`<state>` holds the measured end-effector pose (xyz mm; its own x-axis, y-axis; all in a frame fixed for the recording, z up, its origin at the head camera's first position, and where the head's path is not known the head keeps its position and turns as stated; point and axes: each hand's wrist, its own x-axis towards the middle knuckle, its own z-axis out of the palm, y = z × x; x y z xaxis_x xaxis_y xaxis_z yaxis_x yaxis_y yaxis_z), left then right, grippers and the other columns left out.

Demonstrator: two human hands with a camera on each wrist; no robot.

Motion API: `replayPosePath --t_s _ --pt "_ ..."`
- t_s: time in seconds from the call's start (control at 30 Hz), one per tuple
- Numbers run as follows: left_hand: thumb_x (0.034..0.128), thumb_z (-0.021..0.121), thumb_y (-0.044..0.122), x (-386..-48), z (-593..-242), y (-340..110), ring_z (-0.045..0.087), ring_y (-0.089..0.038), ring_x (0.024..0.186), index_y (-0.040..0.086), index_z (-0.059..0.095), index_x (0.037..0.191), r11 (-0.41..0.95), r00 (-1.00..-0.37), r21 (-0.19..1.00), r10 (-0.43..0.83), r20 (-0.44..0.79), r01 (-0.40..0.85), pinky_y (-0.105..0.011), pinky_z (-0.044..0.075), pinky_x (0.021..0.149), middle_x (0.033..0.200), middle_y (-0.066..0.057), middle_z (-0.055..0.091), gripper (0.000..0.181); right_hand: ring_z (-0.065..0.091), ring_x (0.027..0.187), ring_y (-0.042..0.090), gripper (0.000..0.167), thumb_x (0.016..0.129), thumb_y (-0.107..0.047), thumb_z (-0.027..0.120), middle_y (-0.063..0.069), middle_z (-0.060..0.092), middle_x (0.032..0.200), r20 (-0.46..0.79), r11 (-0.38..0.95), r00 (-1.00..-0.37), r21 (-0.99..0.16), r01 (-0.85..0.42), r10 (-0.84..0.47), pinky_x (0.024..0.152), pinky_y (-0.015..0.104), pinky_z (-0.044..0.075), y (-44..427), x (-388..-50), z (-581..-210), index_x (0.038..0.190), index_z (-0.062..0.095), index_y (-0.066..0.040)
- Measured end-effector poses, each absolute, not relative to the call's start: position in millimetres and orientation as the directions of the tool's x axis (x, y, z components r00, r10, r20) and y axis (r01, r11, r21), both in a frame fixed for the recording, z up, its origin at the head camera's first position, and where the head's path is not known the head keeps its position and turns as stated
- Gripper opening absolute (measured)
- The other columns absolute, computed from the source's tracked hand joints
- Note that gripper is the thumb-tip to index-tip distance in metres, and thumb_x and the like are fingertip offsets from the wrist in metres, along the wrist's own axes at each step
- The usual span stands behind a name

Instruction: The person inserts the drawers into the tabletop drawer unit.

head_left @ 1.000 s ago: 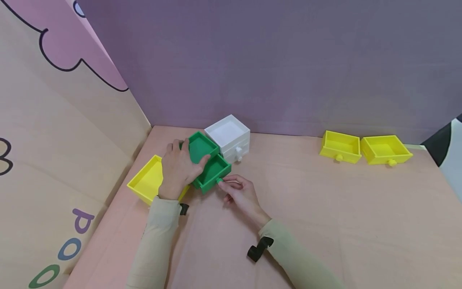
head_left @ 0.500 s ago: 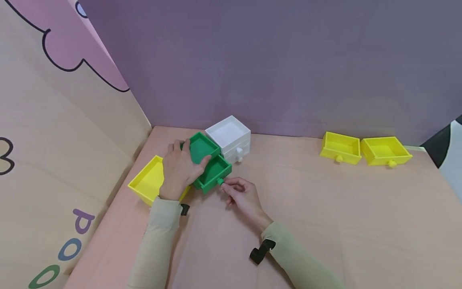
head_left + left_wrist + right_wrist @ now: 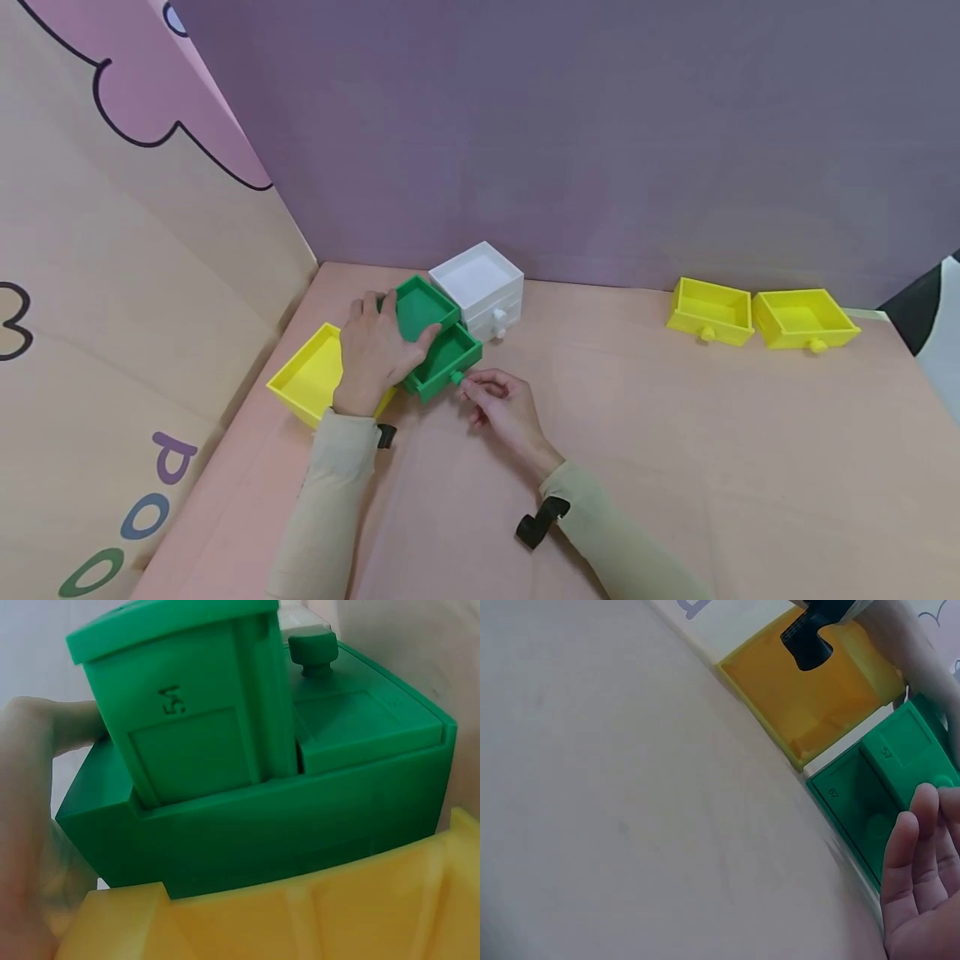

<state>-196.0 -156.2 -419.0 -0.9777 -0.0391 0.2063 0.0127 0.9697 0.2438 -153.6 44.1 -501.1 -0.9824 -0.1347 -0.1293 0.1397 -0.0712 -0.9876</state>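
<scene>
The left hand [image 3: 375, 354] lies over the green cabinet [image 3: 422, 307], fingers bent over its left side and thumb along its near edge. A green drawer [image 3: 448, 352] sticks out of the cabinet's front; in the left wrist view this drawer [image 3: 187, 712] stands out beside a second green drawer [image 3: 367, 727] that sits flush. At the pulled-out drawer's small knob [image 3: 457, 377] the right hand [image 3: 510, 412] pinches with thumb and fingertips. The right wrist view shows the right hand's [image 3: 922, 877] fingers at the front of the green drawer [image 3: 911, 746].
A yellow box [image 3: 307, 375] lies left of the green cabinet, partly under the left wrist. Behind on the right stands a white drawer cabinet [image 3: 491, 287], close against the green one. Two yellow drawers [image 3: 711, 312] [image 3: 806, 321] lie side by side near the back wall at the right.
The right fingertips have shifted slightly outward on the knob, so more of it shows. The left hand and the green drawer look the same.
</scene>
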Motion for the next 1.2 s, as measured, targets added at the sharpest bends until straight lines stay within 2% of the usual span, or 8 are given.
replayPosePath --t_s 0.17,0.47,0.7,1.2 --pt "0.0938 0.056 0.07 -195.4 -418.7 -155.8 0.054 -0.042 0.13 -0.001 0.05 0.154 0.971 -0.977 0.238 -0.039 0.211 0.012 -0.053 0.055 0.101 0.146 -0.024 0.054 0.094 0.061 0.054 0.011 0.014 0.098 -0.009 0.075 0.02 0.078 0.091 -0.134 -0.077 -0.981 -0.986 0.146 -0.142 0.056 0.023 0.053 43.7 -154.9 -500.8 0.109 0.075 0.0" --pt "0.0938 0.056 0.071 -193.6 -419.8 -156.4 0.054 -0.042 0.13 -0.001 0.05 0.154 0.97 -0.977 0.242 -0.045 0.21 0.008 -0.053 0.055 0.101 0.146 -0.024 0.054 0.094 0.06 0.053 0.009 0.016 0.098 -0.008 0.075 0.016 0.077 0.087 -0.129 -0.081 -0.982 -0.987 0.141 -0.14 0.054 0.022 0.053 41.3 -156.3 -501.8 0.11 0.074 0.002" --pt "0.0939 0.057 0.07 -192.8 -419.9 -156.7 0.055 -0.042 0.128 -0.001 0.051 0.154 0.97 -0.975 0.245 -0.045 0.22 0.011 -0.053 0.055 0.1 0.146 -0.024 0.055 0.093 0.06 0.053 0.01 0.014 0.099 -0.011 0.075 0.026 0.077 0.094 -0.133 -0.062 -0.983 -0.988 0.141 -0.126 0.056 0.023 0.052 38.6 -155.6 -499.3 0.109 0.076 -0.001" --pt "0.0935 0.058 0.069 -195.4 -420.1 -156.3 0.055 -0.042 0.126 -0.001 0.053 0.152 0.969 -0.971 0.247 -0.039 0.234 0.02 -0.054 0.055 0.1 0.144 -0.025 0.056 0.092 0.059 0.055 0.009 0.017 0.1 -0.014 0.074 0.02 0.077 0.094 -0.148 -0.086 -0.98 -0.983 0.16 -0.129 0.057 0.022 0.052 33.1 -159.6 -499.4 0.112 0.075 -0.002"
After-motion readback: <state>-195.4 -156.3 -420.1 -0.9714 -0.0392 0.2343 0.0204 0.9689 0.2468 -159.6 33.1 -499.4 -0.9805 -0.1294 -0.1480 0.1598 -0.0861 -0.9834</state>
